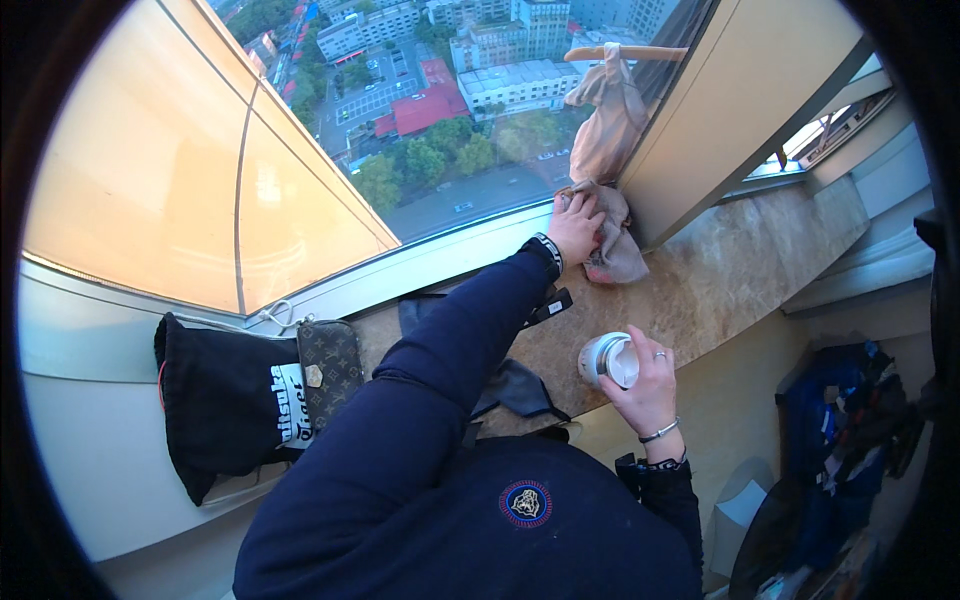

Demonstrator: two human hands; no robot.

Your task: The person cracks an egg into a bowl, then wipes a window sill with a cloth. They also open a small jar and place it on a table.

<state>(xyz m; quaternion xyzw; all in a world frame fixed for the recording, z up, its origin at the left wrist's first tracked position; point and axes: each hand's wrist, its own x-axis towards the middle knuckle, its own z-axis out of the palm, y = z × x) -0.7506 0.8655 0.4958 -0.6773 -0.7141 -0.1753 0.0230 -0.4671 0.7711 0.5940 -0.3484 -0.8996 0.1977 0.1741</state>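
My left hand [576, 229] reaches across to the window corner, its palm over a crumpled greyish-pink cloth [616, 251] and its fingers gripping the cloth's upper part. The cloth touches the window frame [450, 259] and hangs onto the brown marble sill [720, 285]. Lower down, my right hand [649, 386] has its thumb and fingers around the edge of a white cup [592, 358] with a silver band. A round white lid or opening [623, 363] faces up and to the right; which it is, I cannot tell. The cup is over the sill.
A light garment [609, 120] hangs knotted on a wooden hanger [626, 53] by the glass. Left on the sill are a black drawstring bag [217, 405] and a brown monogram pouch [330, 367]. A dark grey cloth [517, 386] lies under my left arm. Dark clothes [855, 420] are piled lower right.
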